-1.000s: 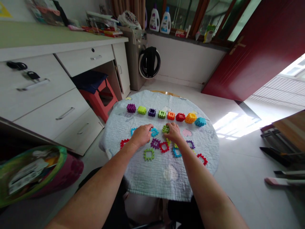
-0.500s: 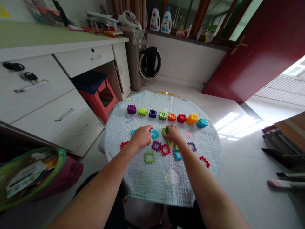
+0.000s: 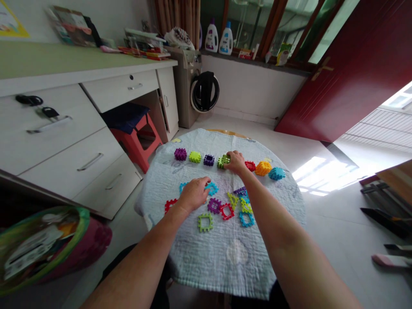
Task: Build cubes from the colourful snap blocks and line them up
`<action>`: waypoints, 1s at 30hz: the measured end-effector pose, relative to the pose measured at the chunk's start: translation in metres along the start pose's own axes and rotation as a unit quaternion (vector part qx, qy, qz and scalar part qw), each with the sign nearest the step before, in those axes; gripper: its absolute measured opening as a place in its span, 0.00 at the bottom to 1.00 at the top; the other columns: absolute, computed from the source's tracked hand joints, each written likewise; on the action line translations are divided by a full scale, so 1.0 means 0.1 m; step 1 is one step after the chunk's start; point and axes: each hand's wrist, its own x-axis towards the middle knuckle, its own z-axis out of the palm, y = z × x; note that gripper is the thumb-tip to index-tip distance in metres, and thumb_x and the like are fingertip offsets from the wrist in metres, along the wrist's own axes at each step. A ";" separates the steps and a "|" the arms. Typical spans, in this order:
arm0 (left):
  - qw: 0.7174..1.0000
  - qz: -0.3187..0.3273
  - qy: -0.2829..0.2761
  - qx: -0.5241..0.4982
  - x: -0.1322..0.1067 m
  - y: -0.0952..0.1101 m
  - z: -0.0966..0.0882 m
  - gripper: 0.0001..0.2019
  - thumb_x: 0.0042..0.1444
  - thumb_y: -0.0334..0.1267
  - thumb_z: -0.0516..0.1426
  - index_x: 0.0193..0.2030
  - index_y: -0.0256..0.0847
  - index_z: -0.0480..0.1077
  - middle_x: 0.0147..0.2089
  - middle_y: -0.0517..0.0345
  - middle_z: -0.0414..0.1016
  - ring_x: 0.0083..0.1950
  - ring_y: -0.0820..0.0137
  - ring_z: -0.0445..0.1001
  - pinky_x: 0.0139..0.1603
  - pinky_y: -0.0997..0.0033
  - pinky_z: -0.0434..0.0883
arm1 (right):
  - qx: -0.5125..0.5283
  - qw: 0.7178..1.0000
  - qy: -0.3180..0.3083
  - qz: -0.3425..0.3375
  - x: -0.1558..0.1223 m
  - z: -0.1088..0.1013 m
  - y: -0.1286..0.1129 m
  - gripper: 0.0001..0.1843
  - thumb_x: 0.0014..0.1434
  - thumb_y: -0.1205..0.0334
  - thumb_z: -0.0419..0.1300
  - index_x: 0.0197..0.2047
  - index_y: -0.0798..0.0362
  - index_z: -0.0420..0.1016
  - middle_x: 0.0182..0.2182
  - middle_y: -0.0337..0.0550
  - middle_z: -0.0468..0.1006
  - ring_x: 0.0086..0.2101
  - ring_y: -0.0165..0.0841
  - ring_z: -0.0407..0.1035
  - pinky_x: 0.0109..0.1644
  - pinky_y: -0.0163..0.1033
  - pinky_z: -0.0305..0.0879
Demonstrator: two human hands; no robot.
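Note:
A round table under a pale blue quilted cloth [image 3: 206,253] carries a far row of toothed plastic cubes: purple [image 3: 180,154], lime [image 3: 195,156], violet [image 3: 209,160], green [image 3: 222,161], red [image 3: 250,165], orange [image 3: 263,168], teal [image 3: 276,173]. My right hand [image 3: 236,162] reaches into that row, fingers closed on the green cube and covering what lies beside it. My left hand [image 3: 193,194] rests palm down on flat toothed frames, fingers curled over a teal frame [image 3: 213,189]. Loose frames lie nearer me: purple [image 3: 213,205], red [image 3: 227,211], green [image 3: 205,222].
White drawers and a desk [image 3: 74,128] stand at the left with a red stool [image 3: 135,139] under them. A washing machine [image 3: 196,88] and detergent bottles [image 3: 219,36] are at the back. A dark red door [image 3: 350,64] stands at the right. A colourful bag [image 3: 41,240] lies at lower left.
My right hand has carried a green cube from the middle of the cloth up into the far row. My left hand has stayed on the flat frames. The view has tilted slightly.

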 end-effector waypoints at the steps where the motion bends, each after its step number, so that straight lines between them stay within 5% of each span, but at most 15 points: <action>1: 1.000 0.000 0.000 -0.001 0.00 0.00 -0.01 0.15 0.57 0.31 0.55 0.52 0.40 0.71 0.51 0.50 0.78 0.52 0.65 0.75 0.54 0.69 0.68 | -0.002 1.000 -0.006 -0.001 0.05 0.02 0.00 0.30 0.48 0.56 0.64 0.55 0.51 0.70 0.52 0.51 0.69 0.50 0.46 0.62 0.52 0.45 0.60; 16: 1.000 -0.003 0.000 -0.014 0.00 -0.02 -0.01 0.14 0.56 0.30 0.56 0.50 0.40 0.71 0.47 0.51 0.79 0.50 0.66 0.76 0.51 0.70 0.69 | -0.039 0.997 -0.071 -0.018 0.29 0.22 -0.02 0.28 0.51 0.55 0.63 0.56 0.51 0.71 0.53 0.53 0.69 0.51 0.48 0.62 0.52 0.46 0.59; 20: 1.000 0.004 0.002 -0.009 0.00 -0.04 0.00 0.14 0.56 0.31 0.56 0.50 0.40 0.71 0.48 0.52 0.79 0.50 0.66 0.76 0.51 0.70 0.69 | -0.018 0.998 -0.049 -0.017 0.24 0.15 -0.02 0.36 0.50 0.56 0.64 0.62 0.52 0.64 0.56 0.53 0.67 0.53 0.49 0.60 0.53 0.47 0.59; 25: 1.000 0.002 0.002 -0.008 0.00 -0.07 0.00 0.15 0.57 0.32 0.56 0.52 0.40 0.71 0.51 0.50 0.78 0.52 0.65 0.76 0.54 0.69 0.69 | 0.043 0.999 0.013 0.000 -0.02 -0.09 0.08 0.37 0.52 0.56 0.62 0.64 0.53 0.61 0.57 0.54 0.65 0.54 0.49 0.60 0.54 0.49 0.59; 30: 1.000 -0.011 0.003 -0.009 -0.01 -0.06 -0.04 0.16 0.58 0.33 0.56 0.54 0.39 0.70 0.51 0.50 0.79 0.51 0.65 0.76 0.52 0.69 0.69 | 0.066 0.997 0.031 -0.023 -0.71 -0.29 0.12 0.26 0.55 0.60 0.58 0.58 0.53 0.68 0.52 0.53 0.69 0.52 0.46 0.63 0.56 0.49 0.58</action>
